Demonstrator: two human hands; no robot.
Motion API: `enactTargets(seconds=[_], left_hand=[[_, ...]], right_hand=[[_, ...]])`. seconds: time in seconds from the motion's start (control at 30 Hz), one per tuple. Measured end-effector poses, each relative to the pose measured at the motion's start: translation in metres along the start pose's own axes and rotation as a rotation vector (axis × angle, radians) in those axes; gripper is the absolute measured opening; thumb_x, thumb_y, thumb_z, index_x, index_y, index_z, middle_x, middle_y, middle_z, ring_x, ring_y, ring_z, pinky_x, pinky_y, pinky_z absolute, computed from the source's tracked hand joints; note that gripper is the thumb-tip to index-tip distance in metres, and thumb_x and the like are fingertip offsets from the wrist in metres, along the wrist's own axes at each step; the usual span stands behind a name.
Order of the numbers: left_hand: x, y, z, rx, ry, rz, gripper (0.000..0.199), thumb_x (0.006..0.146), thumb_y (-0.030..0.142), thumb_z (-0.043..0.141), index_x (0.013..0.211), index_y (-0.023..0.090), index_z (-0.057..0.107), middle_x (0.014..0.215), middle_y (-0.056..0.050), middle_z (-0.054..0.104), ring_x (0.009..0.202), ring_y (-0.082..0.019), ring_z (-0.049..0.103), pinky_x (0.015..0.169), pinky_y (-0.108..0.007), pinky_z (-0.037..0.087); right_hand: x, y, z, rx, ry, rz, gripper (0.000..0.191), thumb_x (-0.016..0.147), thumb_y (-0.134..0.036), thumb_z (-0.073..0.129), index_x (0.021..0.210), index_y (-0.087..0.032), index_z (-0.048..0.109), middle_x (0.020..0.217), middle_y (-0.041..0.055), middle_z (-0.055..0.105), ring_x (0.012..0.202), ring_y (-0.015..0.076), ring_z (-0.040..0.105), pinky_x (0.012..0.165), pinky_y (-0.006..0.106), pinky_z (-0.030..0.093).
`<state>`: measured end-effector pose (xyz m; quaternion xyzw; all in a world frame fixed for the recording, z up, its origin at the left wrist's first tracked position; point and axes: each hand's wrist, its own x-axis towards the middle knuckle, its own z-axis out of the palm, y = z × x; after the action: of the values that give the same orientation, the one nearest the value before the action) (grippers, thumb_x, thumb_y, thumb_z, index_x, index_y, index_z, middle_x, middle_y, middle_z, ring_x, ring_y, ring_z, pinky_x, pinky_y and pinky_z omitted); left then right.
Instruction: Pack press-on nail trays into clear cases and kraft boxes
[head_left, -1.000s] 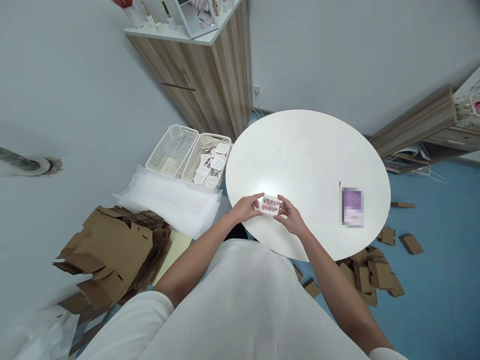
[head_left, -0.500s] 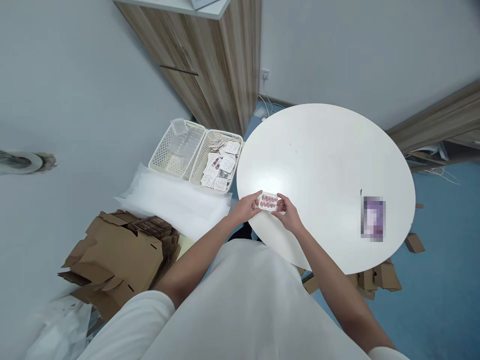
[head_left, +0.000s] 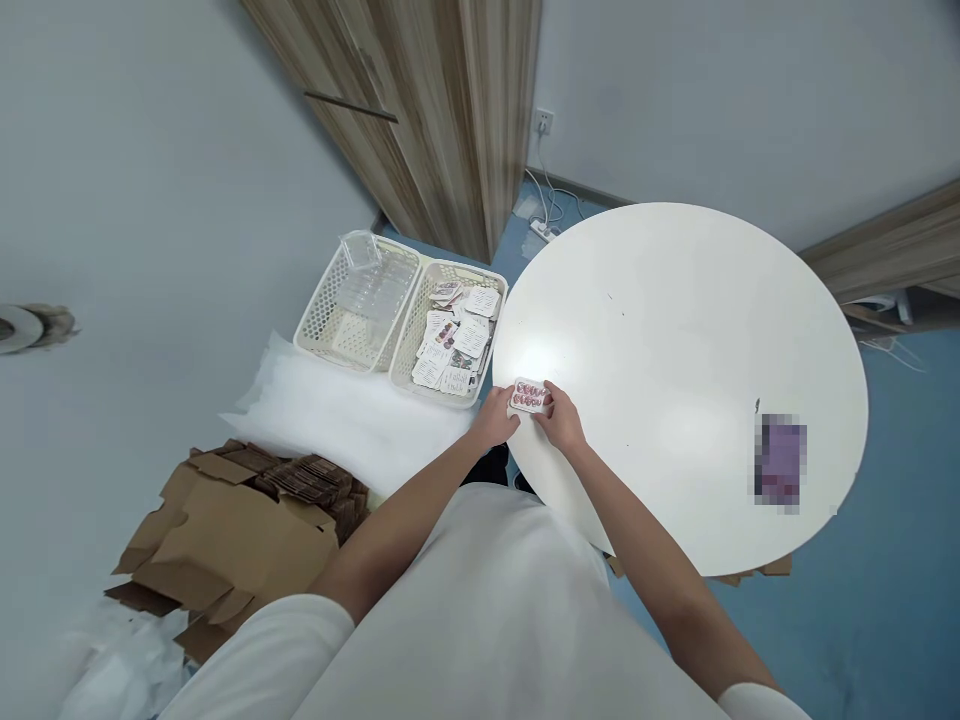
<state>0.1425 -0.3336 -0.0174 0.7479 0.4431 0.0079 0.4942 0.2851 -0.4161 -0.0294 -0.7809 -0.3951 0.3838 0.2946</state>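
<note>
A small, flat case of press-on nails (head_left: 528, 396) is held over the near left edge of the white round table (head_left: 675, 320). Two rows of glossy reddish nails show on its upper face. My left hand (head_left: 495, 418) grips its left end between thumb and fingers. At the other end, my right hand (head_left: 562, 418) is closed on it too, its fingers covering the right corner.
Left of the table stand two cream baskets, one with clear plastic boxes (head_left: 367, 290), the other with printed cards (head_left: 471, 335). White foam sheets (head_left: 360, 420) and flattened cardboard boxes (head_left: 225, 540) lie nearer. A blurred purple item (head_left: 781, 460) rests on the table's right side.
My view has shifted, so the table and baskets appear displaced. My right hand has moved closer to my left and covers more of the case's right end. Both hands still hold it.
</note>
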Motion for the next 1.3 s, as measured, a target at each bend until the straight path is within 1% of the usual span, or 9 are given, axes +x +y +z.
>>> enactTargets(seconds=[0.1, 0.2, 0.33, 0.43, 0.57, 0.7, 0.97, 1.07, 1.3], left_hand=[[0.003, -0.003, 0.000, 0.030, -0.040, 0.013, 0.061, 0.068, 0.015, 0.050, 0.127, 0.017, 0.035, 0.108, -0.009, 0.043, 0.099, -0.022, 0.048, 0.086, -0.035, 0.039], [0.001, -0.005, 0.001, 0.045, -0.051, 0.028, 0.066, 0.067, 0.014, 0.049, 0.130, 0.016, 0.031, 0.111, -0.010, 0.041, 0.104, -0.023, 0.045, 0.088, -0.036, 0.037], [-0.005, -0.007, 0.005, 0.009, -0.024, 0.026, 0.068, 0.067, 0.013, 0.049, 0.131, 0.015, 0.027, 0.118, -0.013, 0.039, 0.112, -0.024, 0.040, 0.093, -0.037, 0.035], [-0.006, -0.007, 0.009, -0.034, 0.004, 0.037, 0.068, 0.067, 0.011, 0.048, 0.131, 0.015, 0.027, 0.124, -0.013, 0.037, 0.116, -0.025, 0.037, 0.096, -0.039, 0.033], [-0.002, -0.006, 0.008, -0.059, 0.031, 0.062, 0.068, 0.067, 0.009, 0.048, 0.131, 0.016, 0.027, 0.129, -0.012, 0.036, 0.120, -0.025, 0.034, 0.099, -0.041, 0.030], [0.003, -0.004, 0.002, -0.044, 0.034, 0.060, 0.068, 0.067, 0.010, 0.048, 0.132, 0.015, 0.028, 0.132, -0.012, 0.035, 0.122, -0.026, 0.032, 0.102, -0.041, 0.028], [0.003, -0.005, 0.001, -0.035, 0.026, 0.082, 0.068, 0.067, 0.010, 0.047, 0.132, 0.011, 0.027, 0.133, -0.014, 0.033, 0.124, -0.026, 0.029, 0.104, -0.040, 0.025], [0.001, -0.004, 0.000, -0.048, 0.038, 0.076, 0.068, 0.068, 0.011, 0.047, 0.132, 0.012, 0.026, 0.135, -0.013, 0.032, 0.125, -0.026, 0.028, 0.104, -0.041, 0.024], [-0.017, -0.004, 0.002, -0.088, 0.118, 0.046, 0.068, 0.068, 0.013, 0.048, 0.133, 0.014, 0.026, 0.135, -0.012, 0.032, 0.125, -0.026, 0.029, 0.104, -0.041, 0.025]], right_hand=[[0.000, 0.001, 0.007, -0.017, 0.033, 0.023, 0.064, 0.067, -0.023, 0.054, 0.127, -0.025, 0.035, 0.092, 0.0050, 0.050, 0.078, 0.0197, 0.050, 0.073, 0.039, 0.044], [-0.003, 0.001, 0.012, 0.007, 0.068, 0.053, 0.066, 0.067, -0.023, 0.054, 0.129, -0.025, 0.032, 0.095, 0.0060, 0.049, 0.078, 0.0195, 0.050, 0.074, 0.040, 0.044], [-0.013, -0.004, 0.016, 0.175, 0.106, 0.144, 0.071, 0.066, -0.026, 0.057, 0.130, -0.024, 0.027, 0.105, 0.0065, 0.048, 0.074, 0.0157, 0.052, 0.074, 0.037, 0.047], [-0.019, -0.010, 0.020, 0.304, 0.125, 0.201, 0.068, 0.067, -0.027, 0.056, 0.128, -0.023, 0.028, 0.109, 0.0069, 0.049, 0.081, 0.0153, 0.053, 0.077, 0.035, 0.048], [-0.018, -0.015, 0.025, 0.408, 0.147, 0.228, 0.065, 0.067, -0.027, 0.056, 0.127, -0.025, 0.029, 0.112, 0.0079, 0.049, 0.089, 0.0161, 0.054, 0.081, 0.035, 0.048], [-0.011, -0.015, 0.027, 0.456, 0.162, 0.226, 0.067, 0.067, -0.027, 0.057, 0.127, -0.024, 0.028, 0.112, 0.0085, 0.050, 0.091, 0.0166, 0.055, 0.082, 0.036, 0.048], [-0.009, -0.014, 0.027, 0.494, 0.160, 0.236, 0.068, 0.065, -0.028, 0.058, 0.126, -0.024, 0.028, 0.112, 0.0084, 0.049, 0.093, 0.0166, 0.054, 0.082, 0.035, 0.047], [-0.010, -0.014, 0.025, 0.518, 0.143, 0.234, 0.069, 0.064, -0.028, 0.060, 0.126, -0.025, 0.029, 0.115, 0.0087, 0.047, 0.093, 0.0167, 0.054, 0.082, 0.035, 0.047], [-0.025, -0.006, 0.005, 0.451, 0.084, 0.214, 0.060, 0.067, -0.031, 0.056, 0.122, -0.024, 0.034, 0.120, 0.0095, 0.045, 0.087, 0.0153, 0.056, 0.079, 0.035, 0.047]])
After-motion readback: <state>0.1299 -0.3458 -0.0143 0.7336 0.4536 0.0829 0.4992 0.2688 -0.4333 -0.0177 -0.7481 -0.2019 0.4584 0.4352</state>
